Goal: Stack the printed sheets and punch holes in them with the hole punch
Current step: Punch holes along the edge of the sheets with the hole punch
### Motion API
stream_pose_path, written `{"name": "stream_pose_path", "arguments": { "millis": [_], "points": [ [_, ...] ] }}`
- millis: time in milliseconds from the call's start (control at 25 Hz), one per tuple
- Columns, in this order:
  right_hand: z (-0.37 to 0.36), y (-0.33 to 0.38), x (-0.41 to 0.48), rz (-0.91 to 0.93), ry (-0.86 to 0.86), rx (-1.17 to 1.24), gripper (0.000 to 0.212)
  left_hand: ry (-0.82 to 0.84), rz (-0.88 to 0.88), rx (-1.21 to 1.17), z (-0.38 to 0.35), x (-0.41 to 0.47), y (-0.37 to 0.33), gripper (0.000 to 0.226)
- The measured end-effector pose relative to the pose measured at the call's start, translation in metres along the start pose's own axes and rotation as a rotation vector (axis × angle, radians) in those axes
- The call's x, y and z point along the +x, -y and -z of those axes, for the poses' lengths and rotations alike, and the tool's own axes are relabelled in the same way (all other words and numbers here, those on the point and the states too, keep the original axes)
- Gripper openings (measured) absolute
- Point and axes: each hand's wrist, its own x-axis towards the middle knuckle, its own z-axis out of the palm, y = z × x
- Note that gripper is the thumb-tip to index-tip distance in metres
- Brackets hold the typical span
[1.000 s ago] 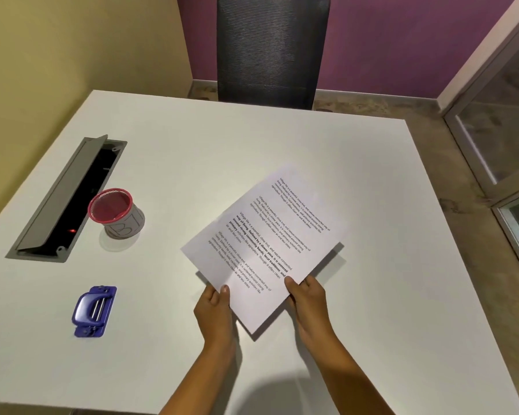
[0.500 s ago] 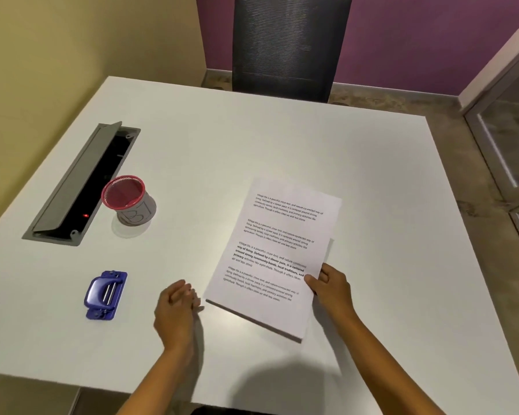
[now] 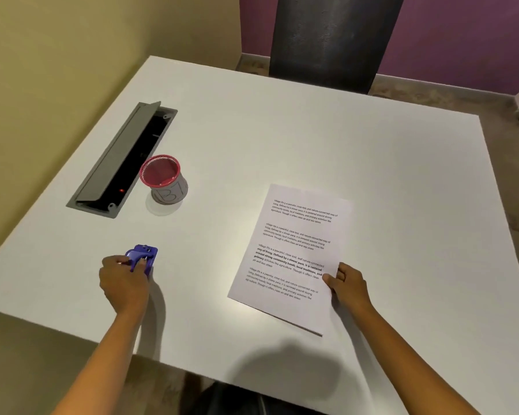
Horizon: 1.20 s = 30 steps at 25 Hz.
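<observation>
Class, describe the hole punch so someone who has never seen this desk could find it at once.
Start at the white table and find the grey cable hatch sunk into its left side. Nearer the person than the hatch and the red-rimmed mesh cup lies the hole punch, gripped by the left hand. It is the only purple thing.

Hole punch (image 3: 143, 254) half hidden under left hand (image 3: 123, 283), chair (image 3: 327, 40) top cut off

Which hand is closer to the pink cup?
The left hand, gripping the hole punch close by the pink cup. The right hand pinches the sheets, farther off to the right.
</observation>
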Motion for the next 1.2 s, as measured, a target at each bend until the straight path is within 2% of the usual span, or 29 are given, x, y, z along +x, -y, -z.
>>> {"name": "stream_pose_path", "arguments": {
  "millis": [120, 240, 320, 480, 600, 920, 1080, 1200],
  "points": [
    [0.000, -0.005, 0.002, 0.010, 0.001, -0.020, 0.024, 0.043, 0.100, 0.130, 0.006, 0.024, 0.001, 0.043],
    [0.000, -0.007, 0.004, -0.006, -0.002, -0.028, 0.017, 0.119, 0.151, 0.260, 0.005, 0.042, 0.004, 0.041],
    [0.000, -0.006, 0.005, -0.007, -0.005, -0.049, 0.034, 0.177, 0.139, 0.302, 0.002, 0.049, 0.007, 0.036],
    [0.000, -0.008, 0.009, 0.009, 0.018, -0.092, 0.034, 0.215, 0.154, 0.204, 0.003, 0.053, 0.007, 0.027],
    [0.003, -0.012, 0.008, 0.019, 0.037, -0.060, 0.014, 0.220, 0.143, 0.139, 0.002, 0.045, 0.002, 0.024],
    [0.011, -0.011, 0.001, 0.044, 0.105, 0.006, 0.032, 0.380, 0.078, -0.038, -0.043, -0.023, -0.041, 0.022],
    [0.016, -0.017, -0.003, 0.055, 0.094, -0.007, 0.029, 0.431, 0.079, -0.074, -0.070, -0.048, -0.060, 0.026],
    [0.019, -0.022, -0.004, 0.045, 0.080, -0.023, 0.019, 0.471, 0.098, -0.049, -0.084, -0.057, -0.066, 0.034]
  ]
}}
